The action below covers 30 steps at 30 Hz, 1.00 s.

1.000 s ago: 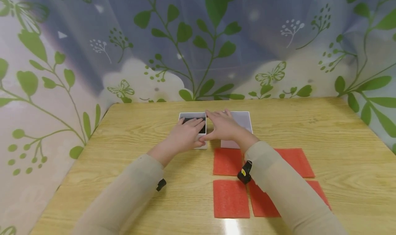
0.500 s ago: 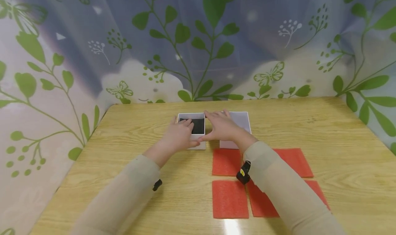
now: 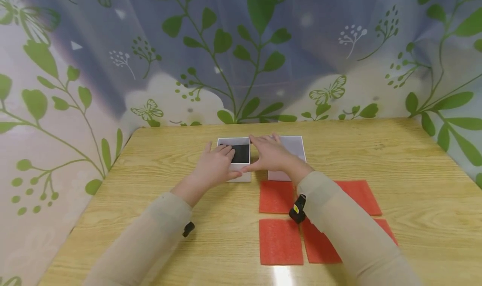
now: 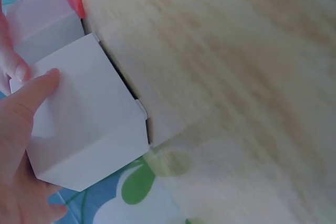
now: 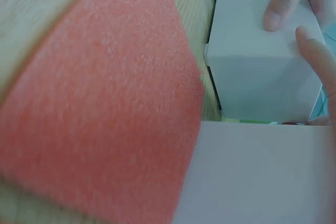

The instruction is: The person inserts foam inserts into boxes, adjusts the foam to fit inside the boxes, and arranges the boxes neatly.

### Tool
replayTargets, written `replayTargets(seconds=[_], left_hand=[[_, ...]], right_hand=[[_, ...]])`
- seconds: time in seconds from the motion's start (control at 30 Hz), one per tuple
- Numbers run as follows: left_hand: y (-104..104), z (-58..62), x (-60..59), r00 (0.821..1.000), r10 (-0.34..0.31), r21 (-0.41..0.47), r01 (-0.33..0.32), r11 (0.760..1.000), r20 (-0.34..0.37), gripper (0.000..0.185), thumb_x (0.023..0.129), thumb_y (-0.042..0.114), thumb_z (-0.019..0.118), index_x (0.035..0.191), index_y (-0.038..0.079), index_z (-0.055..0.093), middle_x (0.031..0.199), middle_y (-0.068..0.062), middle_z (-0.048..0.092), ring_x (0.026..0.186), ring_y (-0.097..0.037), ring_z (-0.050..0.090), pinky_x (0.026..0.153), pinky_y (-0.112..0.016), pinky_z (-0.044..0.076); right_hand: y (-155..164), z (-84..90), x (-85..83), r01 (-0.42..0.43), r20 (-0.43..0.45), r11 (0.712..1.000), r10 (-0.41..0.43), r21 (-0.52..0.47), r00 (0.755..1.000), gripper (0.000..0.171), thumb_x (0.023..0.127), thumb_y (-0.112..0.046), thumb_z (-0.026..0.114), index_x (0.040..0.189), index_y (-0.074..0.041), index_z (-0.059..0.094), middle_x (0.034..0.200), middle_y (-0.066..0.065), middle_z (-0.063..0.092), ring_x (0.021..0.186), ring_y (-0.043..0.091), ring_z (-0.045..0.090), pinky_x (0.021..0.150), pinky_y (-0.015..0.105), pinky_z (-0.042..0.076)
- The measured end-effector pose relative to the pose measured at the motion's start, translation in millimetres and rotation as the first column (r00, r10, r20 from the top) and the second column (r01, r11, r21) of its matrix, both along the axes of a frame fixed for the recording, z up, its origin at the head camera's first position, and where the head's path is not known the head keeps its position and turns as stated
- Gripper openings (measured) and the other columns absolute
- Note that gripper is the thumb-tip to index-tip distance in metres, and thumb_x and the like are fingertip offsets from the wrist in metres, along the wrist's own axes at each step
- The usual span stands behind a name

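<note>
Open white box (image 3: 237, 156), black inside, far centre of the wooden table (image 3: 395, 160): my left hand (image 3: 214, 169) holds its near-left side, thumb on the front wall, fingers over the rim. My right hand (image 3: 271, 154) lies flat with straight fingers on the white lid (image 3: 293, 146) just right of the box, thumb touching the box's near-right corner. Four red foam sheets (image 3: 280, 241) near right, under my right sleeve
</note>
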<state>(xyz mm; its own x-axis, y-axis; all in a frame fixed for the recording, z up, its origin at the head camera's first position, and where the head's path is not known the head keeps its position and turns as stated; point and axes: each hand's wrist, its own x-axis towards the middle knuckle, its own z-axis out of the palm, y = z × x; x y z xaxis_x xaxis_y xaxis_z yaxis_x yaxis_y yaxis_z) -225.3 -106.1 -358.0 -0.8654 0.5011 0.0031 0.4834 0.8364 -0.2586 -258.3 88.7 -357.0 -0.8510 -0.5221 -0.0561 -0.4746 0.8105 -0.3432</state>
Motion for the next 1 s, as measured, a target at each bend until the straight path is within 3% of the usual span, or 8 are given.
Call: replayTargets(seconds=[0.3,0.47,0.6,0.7,0.83,1.0], left_hand=[[-5.9,-2.1,4.9,0.999,-0.038,0.143,0.036,0.989,0.010,0.073,0.088,0.057,0.052,0.138,0.004,0.046,0.143,-0.014,0.039,0.133,-0.027,0.034,0.105,-0.051,0.028],[-3.8,0.1,7.8,0.999,-0.036,0.176,0.032,0.984,0.021,0.075,0.088,0.058,0.051,0.140,0.005,0.043,0.145,-0.013,0.037,0.133,-0.026,0.034,0.104,-0.053,0.027],[-0.7,3.0,10.4,0.999,-0.047,0.198,0.044,0.979,0.012,0.074,0.088,0.058,0.051,0.140,0.006,0.043,0.145,-0.012,0.038,0.133,-0.026,0.034,0.104,-0.054,0.027],[1.2,4.2,11.8,0.999,-0.053,0.215,0.052,0.975,0.000,0.073,0.088,0.057,0.052,0.140,0.007,0.043,0.144,-0.012,0.038,0.132,-0.026,0.035,0.104,-0.053,0.027],[3.1,3.2,12.3,0.998,-0.059,0.230,0.062,0.971,-0.018,0.072,0.088,0.057,0.053,0.140,0.008,0.043,0.144,-0.011,0.038,0.132,-0.025,0.035,0.104,-0.053,0.028],[5.7,1.5,10.8,0.997,-0.075,0.241,0.081,0.967,-0.032,0.071,0.089,0.057,0.051,0.141,0.010,0.042,0.145,-0.009,0.038,0.133,-0.024,0.033,0.105,-0.053,0.026]], right_hand=[[3.3,2.5,0.4,-0.023,0.027,0.999,0.023,-0.022,0.999,0.112,0.072,-0.072,0.059,0.149,-0.005,0.015,0.152,0.011,0.022,0.139,0.029,0.017,0.109,0.053,-0.005],[8.0,9.2,2.5,-0.020,0.053,0.991,0.027,-0.130,0.998,0.098,0.082,-0.065,0.055,0.149,-0.003,0.017,0.150,0.012,0.025,0.139,0.027,0.019,0.109,0.052,-0.007],[15.5,15.3,4.8,-0.028,0.048,0.970,0.041,-0.243,0.998,0.085,0.089,-0.056,0.052,0.148,-0.003,0.021,0.147,0.009,0.034,0.125,0.027,0.045,0.110,0.051,-0.005],[26.1,18.1,5.9,-0.034,0.047,0.957,0.049,-0.289,0.998,0.078,0.092,-0.051,0.049,0.147,-0.003,0.024,0.146,0.010,0.035,0.123,0.027,0.047,0.110,0.051,-0.004],[46.4,17.4,5.3,-0.024,0.037,0.952,0.037,-0.305,0.999,0.071,0.095,-0.045,0.047,0.146,0.000,0.027,0.144,0.014,0.037,0.135,0.030,0.029,0.110,0.053,-0.002],[72.1,15.3,6.1,0.006,0.030,0.955,0.003,-0.296,1.000,0.069,0.096,-0.043,0.047,0.145,0.003,0.027,0.144,0.018,0.036,0.135,0.035,0.026,0.109,0.053,0.010]])
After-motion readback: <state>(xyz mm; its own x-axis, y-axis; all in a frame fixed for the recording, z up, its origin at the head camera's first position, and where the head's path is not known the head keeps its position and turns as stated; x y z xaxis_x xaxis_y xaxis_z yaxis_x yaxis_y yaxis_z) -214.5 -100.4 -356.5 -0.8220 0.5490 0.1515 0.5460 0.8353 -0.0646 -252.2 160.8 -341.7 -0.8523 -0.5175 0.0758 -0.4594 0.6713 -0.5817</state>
